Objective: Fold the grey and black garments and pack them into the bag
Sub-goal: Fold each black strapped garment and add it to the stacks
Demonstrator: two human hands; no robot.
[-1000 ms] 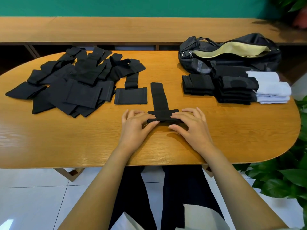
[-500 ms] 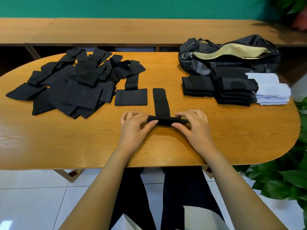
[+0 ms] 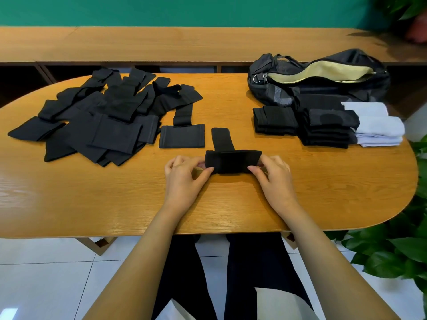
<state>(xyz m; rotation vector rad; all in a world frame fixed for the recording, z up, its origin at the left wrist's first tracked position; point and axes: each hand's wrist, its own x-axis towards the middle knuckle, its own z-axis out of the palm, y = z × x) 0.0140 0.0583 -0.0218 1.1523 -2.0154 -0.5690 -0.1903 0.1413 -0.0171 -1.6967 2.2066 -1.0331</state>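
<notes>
Centre of frame: a partly folded black garment (image 3: 233, 160) is pinched at its left end by the left hand (image 3: 184, 179) and at its right end by the right hand (image 3: 275, 179), thumb against curled fingers. Its free strip is laid flat on the wooden table (image 3: 69, 192), pointing toward the top of the frame. Upper left: a heap of unfolded black garments (image 3: 104, 116). Upper right: folded black stacks (image 3: 325, 128) are set just beside a folded pale grey stack (image 3: 379, 129), in front of the unzipped bag (image 3: 323, 82).

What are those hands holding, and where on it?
One black garment. The left hand pinches the left end of its folded part, the right hand the right end. The rest lies on the table.
</notes>
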